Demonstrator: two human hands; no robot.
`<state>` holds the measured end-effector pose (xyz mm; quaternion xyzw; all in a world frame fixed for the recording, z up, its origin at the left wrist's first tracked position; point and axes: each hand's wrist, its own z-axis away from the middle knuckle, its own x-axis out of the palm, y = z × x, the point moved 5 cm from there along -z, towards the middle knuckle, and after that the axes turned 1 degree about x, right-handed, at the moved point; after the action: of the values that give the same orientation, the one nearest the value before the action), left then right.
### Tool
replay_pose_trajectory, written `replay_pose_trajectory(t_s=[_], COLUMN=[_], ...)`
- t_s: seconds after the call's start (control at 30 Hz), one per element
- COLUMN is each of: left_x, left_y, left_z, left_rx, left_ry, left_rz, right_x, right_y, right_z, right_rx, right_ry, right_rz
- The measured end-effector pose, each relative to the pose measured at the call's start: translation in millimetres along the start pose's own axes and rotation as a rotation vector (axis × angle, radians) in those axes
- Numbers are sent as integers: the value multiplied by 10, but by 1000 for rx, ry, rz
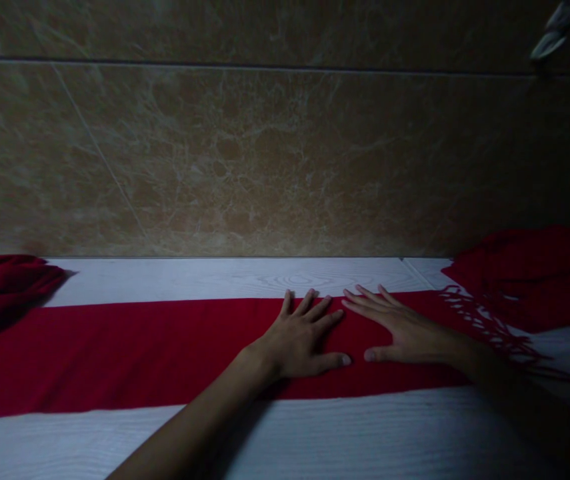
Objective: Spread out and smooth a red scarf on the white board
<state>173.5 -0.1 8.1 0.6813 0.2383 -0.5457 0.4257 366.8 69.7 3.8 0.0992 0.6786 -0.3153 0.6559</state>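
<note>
A long red scarf (155,353) lies stretched out across a white wood-grain surface (355,433), with a fringe (495,327) at its right end. My left hand (302,340) rests palm down on the scarf, its fingers spread. Just to the right, my right hand (395,330) also lies on the scarf with its fingers apart and pointing left. The two thumbs point toward each other with a small gap of red cloth between them. Neither hand grips the cloth.
Bunched red cloth (5,283) sits at the left edge. Another heap of red cloth (539,273) lies at the right, beyond the fringe. A brown marbled tile wall (265,160) rises behind the surface. A shiny metal fitting (552,37) is at the upper right.
</note>
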Motion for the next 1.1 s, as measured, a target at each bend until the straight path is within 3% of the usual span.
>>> replay_pose_trajectory(t_s=[0.1, 0.2, 0.33, 0.6, 0.73, 0.87, 1.1], left_x=[-101, -186, -181, -137, -339, -547, -703], left_y=[42, 36, -76, -160, -205, -507, -1361], left_z=[30, 106, 298, 550, 651, 888, 1666], left_rx=[-4, -28, -84, -19, -96, -284, -558], left_ry=[36, 23, -29, -47, -8, 110, 243], left_rz=[-11, -26, -49, 10, 2, -84, -282], right_x=[-14, 62, 139, 22, -83, -128, 88], right_y=[-151, -282, -361, -424, -579, -919, -1332], right_z=[-36, -77, -116, -137, -241, -504, -1006], right_rx=[0, 5, 16, 53, 31, -45, -108], right_ry=[99, 110, 13, -187, -31, 110, 136], right_rz=[-56, -102, -91, -80, -91, -109, -51])
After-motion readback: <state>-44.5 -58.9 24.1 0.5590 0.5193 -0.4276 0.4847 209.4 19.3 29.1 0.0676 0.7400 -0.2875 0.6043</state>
